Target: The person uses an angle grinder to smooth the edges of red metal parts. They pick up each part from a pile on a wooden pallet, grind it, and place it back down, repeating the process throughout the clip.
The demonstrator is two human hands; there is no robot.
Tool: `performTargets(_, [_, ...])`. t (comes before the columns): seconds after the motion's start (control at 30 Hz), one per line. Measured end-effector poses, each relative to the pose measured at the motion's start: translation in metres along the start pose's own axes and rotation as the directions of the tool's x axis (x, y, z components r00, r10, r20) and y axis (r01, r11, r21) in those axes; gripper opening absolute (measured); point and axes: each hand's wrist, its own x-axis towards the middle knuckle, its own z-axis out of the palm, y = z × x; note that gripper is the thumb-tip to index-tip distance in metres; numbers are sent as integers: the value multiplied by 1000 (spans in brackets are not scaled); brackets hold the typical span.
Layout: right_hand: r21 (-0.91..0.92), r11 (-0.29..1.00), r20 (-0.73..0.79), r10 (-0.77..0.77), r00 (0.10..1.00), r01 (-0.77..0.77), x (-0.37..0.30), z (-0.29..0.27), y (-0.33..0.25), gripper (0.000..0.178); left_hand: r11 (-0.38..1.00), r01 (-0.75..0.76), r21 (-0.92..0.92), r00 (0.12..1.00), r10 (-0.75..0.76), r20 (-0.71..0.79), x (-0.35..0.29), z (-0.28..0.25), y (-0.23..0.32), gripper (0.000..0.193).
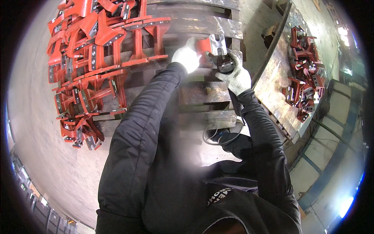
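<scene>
My left hand (187,55), in a white glove, is closed on a red metal bracket (203,46) above the wooden pallet (206,91). A bare, shiny metal piece (218,43) with a notched end sits at the bracket's right side. My right hand (238,77), gloved too, is wrapped round a black hand-held power tool (225,64), whose head is up against or very near the bracket. Its body runs back under my right wrist, and its exact kind is hard to make out. My left fingers are partly washed out by glare.
Many red metal brackets (105,35) are stacked on the pallet at left. More red parts (306,74) lie on a worn board (274,84) at right, which has a dark raised edge. A grey cable (222,143) loops below my right forearm, by my leg.
</scene>
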Motion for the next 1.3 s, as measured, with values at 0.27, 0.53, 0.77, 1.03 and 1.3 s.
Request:
performTargets(0.27, [-98,993,-71,-67,995,59,15,12,13,97,999,-23,-28,1000,24,5,-3,-6,4,76])
performTargets(0.53, [-109,984,-65,-151,986,143,19,12,12,91,996,-48,-69,999,47,-28,-3,-2,3,64])
performTargets(0.77, [-106,988,66,-109,992,115,35,2,-5,92,998,-26,-59,999,24,-39,-3,1,1,65])
performTargets(1.03, [-210,954,55,-206,977,213,61,8,-5,90,997,-21,-73,1000,19,-16,-1,-2,0,66])
performTargets(1.3, [143,971,41,-197,980,190,101,32,38,82,994,-58,-89,998,56,-22,1,4,1,65])
